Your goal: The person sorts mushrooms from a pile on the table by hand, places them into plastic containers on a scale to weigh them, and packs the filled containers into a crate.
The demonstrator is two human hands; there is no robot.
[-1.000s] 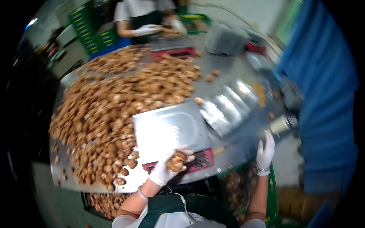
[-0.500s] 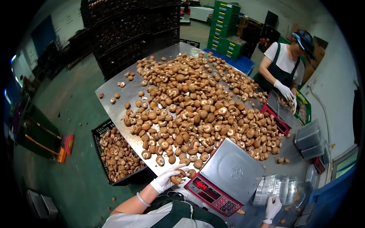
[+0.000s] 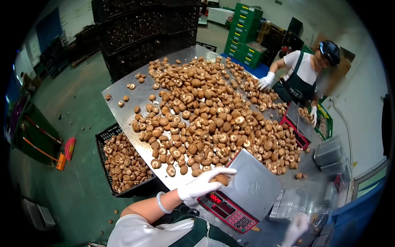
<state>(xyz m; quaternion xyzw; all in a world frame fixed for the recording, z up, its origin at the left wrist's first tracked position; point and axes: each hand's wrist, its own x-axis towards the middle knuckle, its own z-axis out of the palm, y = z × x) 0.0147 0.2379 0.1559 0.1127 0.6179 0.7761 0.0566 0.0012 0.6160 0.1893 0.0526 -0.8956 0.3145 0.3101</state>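
My left hand (image 3: 202, 184), in a white glove, is closed around brown mushrooms (image 3: 222, 179) at the left edge of the scale's metal plate (image 3: 252, 185). How many it holds is hidden by the fingers. Below the plate, the red scale (image 3: 227, 212) shows a lit display and a keypad. My right hand (image 3: 298, 227), also gloved, is smeared by motion at the lower right, close to clear plastic trays (image 3: 284, 206). Its fingers cannot be made out. A big heap of mushrooms (image 3: 205, 107) spreads over the metal table (image 3: 127, 103) beyond the scale.
Across the table, a co-worker (image 3: 302, 78) in white gloves reaches into the heap beside a second scale (image 3: 295, 131). A black crate (image 3: 103, 158) of mushrooms stands at left. Stacked black crates (image 3: 144, 37) and green crates (image 3: 245, 33) rise behind. Plastic tubs (image 3: 328, 152) stand at right.
My left hand has moved up and right with mushrooms, from beside the scale to its plate. My right hand has shifted slightly and is blurred. The co-worker's one hand has moved to the heap.
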